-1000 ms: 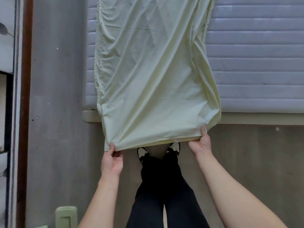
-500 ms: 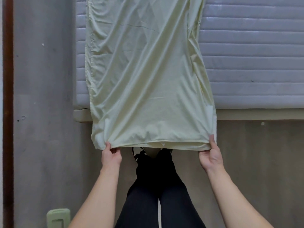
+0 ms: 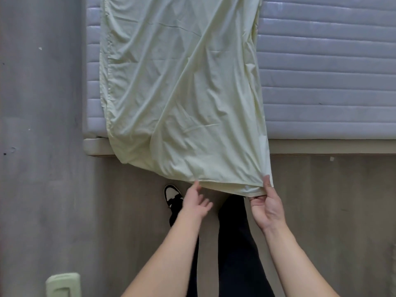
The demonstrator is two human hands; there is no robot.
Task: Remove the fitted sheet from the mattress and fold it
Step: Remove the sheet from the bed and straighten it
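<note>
With only the right hand (image 3: 266, 207) pinching the pale yellow-green fitted sheet (image 3: 184, 93) and the left hand (image 3: 196, 203) open beside the hem, the slack left corner could slump to the floor.

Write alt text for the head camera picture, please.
A person's right hand pinches the near edge of a pale yellow sheet hanging off a grey mattress. The left hand is open, fingertips at that edge. Below are dark trousers and one shoe.
</note>
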